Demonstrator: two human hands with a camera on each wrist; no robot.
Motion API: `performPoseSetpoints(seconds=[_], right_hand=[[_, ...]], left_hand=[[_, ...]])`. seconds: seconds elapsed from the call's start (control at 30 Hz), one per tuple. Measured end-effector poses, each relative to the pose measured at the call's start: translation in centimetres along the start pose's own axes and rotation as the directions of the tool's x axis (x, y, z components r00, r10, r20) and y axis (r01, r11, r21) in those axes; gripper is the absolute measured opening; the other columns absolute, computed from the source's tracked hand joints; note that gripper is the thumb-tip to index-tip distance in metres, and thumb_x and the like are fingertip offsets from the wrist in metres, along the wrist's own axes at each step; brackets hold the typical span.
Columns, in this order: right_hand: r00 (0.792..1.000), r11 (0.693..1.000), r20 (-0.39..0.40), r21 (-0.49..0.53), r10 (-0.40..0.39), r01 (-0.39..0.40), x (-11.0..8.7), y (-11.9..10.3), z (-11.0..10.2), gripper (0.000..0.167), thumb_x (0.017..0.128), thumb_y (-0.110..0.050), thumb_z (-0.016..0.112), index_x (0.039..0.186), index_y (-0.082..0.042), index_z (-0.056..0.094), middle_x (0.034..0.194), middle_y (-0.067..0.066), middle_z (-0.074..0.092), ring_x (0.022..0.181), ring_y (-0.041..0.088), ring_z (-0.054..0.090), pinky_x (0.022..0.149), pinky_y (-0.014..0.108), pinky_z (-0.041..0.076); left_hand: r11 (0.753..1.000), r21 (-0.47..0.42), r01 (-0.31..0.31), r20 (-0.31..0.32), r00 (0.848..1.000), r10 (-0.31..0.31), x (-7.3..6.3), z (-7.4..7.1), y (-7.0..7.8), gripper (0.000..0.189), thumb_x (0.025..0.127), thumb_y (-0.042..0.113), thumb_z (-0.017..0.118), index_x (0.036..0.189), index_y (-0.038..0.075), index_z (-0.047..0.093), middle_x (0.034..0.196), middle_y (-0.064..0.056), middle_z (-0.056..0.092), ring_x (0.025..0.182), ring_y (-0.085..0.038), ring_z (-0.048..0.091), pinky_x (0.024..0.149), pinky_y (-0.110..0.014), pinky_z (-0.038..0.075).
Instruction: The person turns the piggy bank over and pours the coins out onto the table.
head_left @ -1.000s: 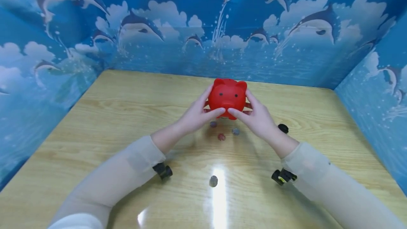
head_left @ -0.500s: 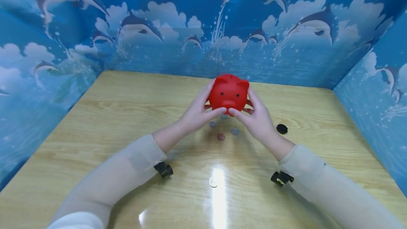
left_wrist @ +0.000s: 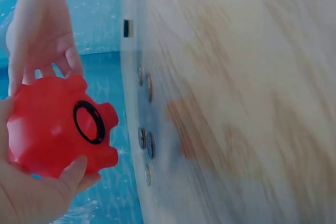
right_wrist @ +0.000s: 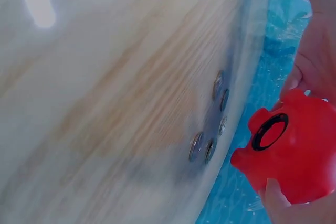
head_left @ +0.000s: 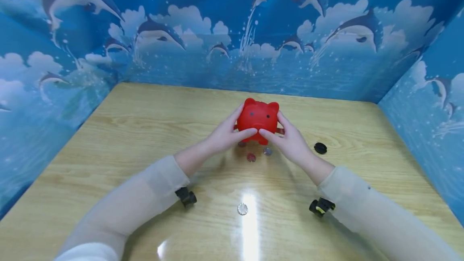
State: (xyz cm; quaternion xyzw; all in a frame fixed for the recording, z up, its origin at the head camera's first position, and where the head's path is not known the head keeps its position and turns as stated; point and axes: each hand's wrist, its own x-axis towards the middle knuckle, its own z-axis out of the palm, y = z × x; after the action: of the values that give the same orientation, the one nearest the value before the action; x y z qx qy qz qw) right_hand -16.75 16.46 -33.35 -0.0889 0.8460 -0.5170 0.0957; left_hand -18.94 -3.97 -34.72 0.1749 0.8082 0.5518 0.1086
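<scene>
A red piggy bank (head_left: 258, 118) is held over the table, its face toward me in the head view. My left hand (head_left: 232, 132) grips its left side and my right hand (head_left: 288, 136) its right side, with both thumbs meeting near the snout. Both wrist views show the underside, where a black ring (left_wrist: 89, 122) surrounds an opening between the feet. Beneath it, several coins lie on the table, among them a reddish coin (head_left: 251, 157) and a silver coin (head_left: 267, 151). The far fingers are partly hidden behind the bank.
A black oval plug (head_left: 320, 148) lies on the wooden table (head_left: 145, 132) to the right of my right hand. Nearer to me is a single coin (head_left: 242, 209) beside a strip of glare. Dolphin-printed blue sheets (head_left: 203, 63) wall the table at the back and sides.
Both hands lifted and tilted the piggy bank slightly, then brought it back lower. A coin visible under it half a second ago is now hidden. The near coin's look shifted from grey to bright.
</scene>
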Motion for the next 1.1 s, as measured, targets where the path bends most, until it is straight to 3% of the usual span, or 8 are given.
performPoseSetpoints(seconds=[0.1,0.2,0.37,0.6,0.77,0.9,0.97,1.1], right_hand=[[1.000,1.000,-0.012,-0.008,-0.013,0.013,-0.1,0.1,0.0,0.083,0.084,-0.051,0.063,0.149,-0.030,0.017,0.150,-0.002,0.025,0.122,0.033,0.043,0.085,0.043,0.050],[0.993,0.995,-0.068,-0.015,-0.099,0.098,-0.3,-0.2,0.0,0.082,0.083,-0.047,0.065,0.149,-0.031,0.019,0.148,-0.002,0.029,0.123,0.030,0.042,0.087,0.043,0.049],[0.943,0.957,-0.168,-0.086,-0.289,0.278,-0.7,-1.1,0.2,0.084,0.083,-0.032,0.070,0.149,-0.027,0.019,0.146,-0.002,0.032,0.125,0.023,0.039,0.092,0.042,0.046],[0.998,0.999,-0.044,-0.011,-0.045,0.044,0.2,0.4,-0.2,0.082,0.081,-0.052,0.065,0.148,-0.036,0.020,0.150,-0.004,0.025,0.123,0.033,0.042,0.084,0.042,0.051],[0.988,0.993,-0.096,-0.028,-0.118,0.116,-0.3,-0.1,-0.4,0.081,0.082,-0.047,0.066,0.148,-0.034,0.020,0.148,-0.003,0.030,0.124,0.029,0.041,0.087,0.042,0.049],[0.940,0.958,-0.187,-0.092,-0.286,0.273,-0.8,-0.7,-0.5,0.082,0.083,-0.036,0.070,0.148,-0.030,0.020,0.145,-0.002,0.034,0.125,0.024,0.039,0.091,0.042,0.046],[0.948,0.962,-0.172,-0.082,-0.270,0.259,-0.9,-0.6,-0.6,0.082,0.084,-0.035,0.068,0.149,-0.029,0.019,0.147,-0.001,0.031,0.126,0.026,0.038,0.090,0.044,0.047],[0.996,0.997,-0.051,-0.005,-0.073,0.073,-0.7,0.5,-0.5,0.079,0.087,-0.038,0.064,0.149,-0.030,0.016,0.150,0.001,0.025,0.124,0.034,0.042,0.087,0.046,0.048]], left_hand=[[1.000,-0.015,-0.005,-0.005,1.000,0.005,-0.1,0.2,-0.2,0.085,0.084,0.041,0.067,0.150,0.032,0.013,0.143,0.004,0.034,0.123,-0.020,0.039,0.083,-0.035,0.051],[0.995,-0.025,-0.101,-0.043,0.994,0.100,-0.2,0.1,0.1,0.085,0.083,0.038,0.069,0.149,0.032,0.015,0.143,0.006,0.034,0.123,-0.018,0.039,0.084,-0.034,0.050],[0.955,-0.001,-0.296,-0.111,0.949,0.294,-0.3,-0.1,0.5,0.086,0.083,0.028,0.071,0.149,0.034,0.017,0.147,0.008,0.026,0.127,-0.015,0.035,0.089,-0.033,0.048],[0.996,-0.091,-0.005,-0.010,1.000,0.004,0.3,0.3,-0.2,0.083,0.086,0.034,0.067,0.150,0.028,0.015,0.146,0.004,0.029,0.125,-0.023,0.038,0.085,-0.035,0.050],[0.990,-0.103,-0.099,-0.037,0.995,0.096,0.4,0.3,-0.2,0.083,0.084,0.033,0.069,0.149,0.031,0.017,0.145,0.006,0.031,0.125,-0.023,0.039,0.085,-0.035,0.050],[0.955,-0.047,-0.293,-0.085,0.954,0.289,0.3,0.1,0.8,0.086,0.082,0.025,0.072,0.149,0.031,0.018,0.147,0.006,0.028,0.129,-0.019,0.035,0.088,-0.036,0.049],[0.962,-0.049,-0.268,-0.065,0.962,0.265,0.0,0.2,1.3,0.085,0.084,0.025,0.070,0.149,0.029,0.016,0.147,0.004,0.028,0.128,-0.019,0.035,0.088,-0.037,0.049],[0.996,-0.069,-0.051,0.042,0.998,0.054,-0.8,0.5,2.0,0.081,0.089,0.027,0.064,0.151,0.020,0.012,0.147,-0.002,0.029,0.126,-0.024,0.038,0.088,-0.036,0.049]])
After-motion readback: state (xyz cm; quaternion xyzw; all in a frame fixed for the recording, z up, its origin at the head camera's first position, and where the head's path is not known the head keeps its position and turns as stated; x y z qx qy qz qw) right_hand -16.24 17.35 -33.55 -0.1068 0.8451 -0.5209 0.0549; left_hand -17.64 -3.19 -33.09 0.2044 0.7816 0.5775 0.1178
